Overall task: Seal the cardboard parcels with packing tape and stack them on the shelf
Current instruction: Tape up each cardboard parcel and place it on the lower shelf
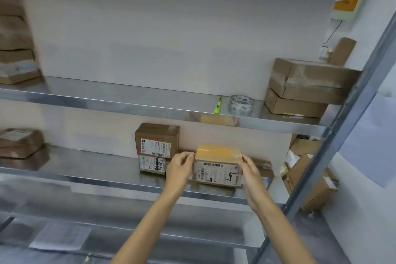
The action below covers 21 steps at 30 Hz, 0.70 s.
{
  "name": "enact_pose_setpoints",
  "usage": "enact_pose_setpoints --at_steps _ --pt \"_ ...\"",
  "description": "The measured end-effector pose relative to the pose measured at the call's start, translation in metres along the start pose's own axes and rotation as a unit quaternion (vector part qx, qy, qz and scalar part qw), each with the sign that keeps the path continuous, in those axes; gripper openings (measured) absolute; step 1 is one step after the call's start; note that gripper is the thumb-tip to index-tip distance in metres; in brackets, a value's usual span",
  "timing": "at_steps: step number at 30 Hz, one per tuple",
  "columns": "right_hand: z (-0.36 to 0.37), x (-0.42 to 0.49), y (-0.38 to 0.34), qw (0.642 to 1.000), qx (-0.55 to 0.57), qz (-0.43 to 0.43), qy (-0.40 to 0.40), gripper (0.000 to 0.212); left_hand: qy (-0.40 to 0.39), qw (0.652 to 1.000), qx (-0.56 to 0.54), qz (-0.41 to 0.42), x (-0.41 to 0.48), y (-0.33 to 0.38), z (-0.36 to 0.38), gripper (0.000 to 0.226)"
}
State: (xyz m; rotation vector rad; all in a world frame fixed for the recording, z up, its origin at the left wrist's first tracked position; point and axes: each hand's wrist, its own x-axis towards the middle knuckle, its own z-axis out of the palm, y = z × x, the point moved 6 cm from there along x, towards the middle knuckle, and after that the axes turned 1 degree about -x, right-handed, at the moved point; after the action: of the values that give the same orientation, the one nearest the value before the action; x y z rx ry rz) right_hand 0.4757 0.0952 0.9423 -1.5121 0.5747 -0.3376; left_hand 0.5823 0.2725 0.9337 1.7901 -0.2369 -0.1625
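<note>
As both reach over shelf (96,169), left hand (181,164) pinches parcel (216,170) corner, right hand (249,169) grips opposite side.

Two bare arms in shot.
The left hand (179,166) and right hand (249,170) are unclad, bare from the fingers back past wrists to forearms.

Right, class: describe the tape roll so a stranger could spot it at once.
Look at the metal rack's second shelf from the top, towards its right end. Between a green cutter and two stacked brown boxes sits the tape roll. It is the only round, clear thing there.
</note>
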Motion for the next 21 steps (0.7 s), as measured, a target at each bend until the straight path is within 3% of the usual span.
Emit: enact_pose_setpoints --at_steps 6,13,19,21 --pt "0.007 0.040 0.026 0.999 0.001 0.049 0.003 0.051 -0.043 0.998 0.004 -0.047 0.031 -0.013 0.020 0.032" --pt "0.018 0.096 0.024 0.997 -0.023 0.075 -0.018 0.050 -0.031 0.996 -0.046 -0.069 0.080 -0.024 0.026 0.029" --pt "0.022 0.195 0.076 0.992 -0.093 0.087 -0.026 0.057 0.011 0.997 0.045 -0.062 0.130 -0.032 0.031 0.038" --pt "0.029 0.198 0.060 0.990 -0.108 0.083 -0.032 0.046 0.026 0.995 0.079 -0.054 0.141 -0.031 0.035 0.037"
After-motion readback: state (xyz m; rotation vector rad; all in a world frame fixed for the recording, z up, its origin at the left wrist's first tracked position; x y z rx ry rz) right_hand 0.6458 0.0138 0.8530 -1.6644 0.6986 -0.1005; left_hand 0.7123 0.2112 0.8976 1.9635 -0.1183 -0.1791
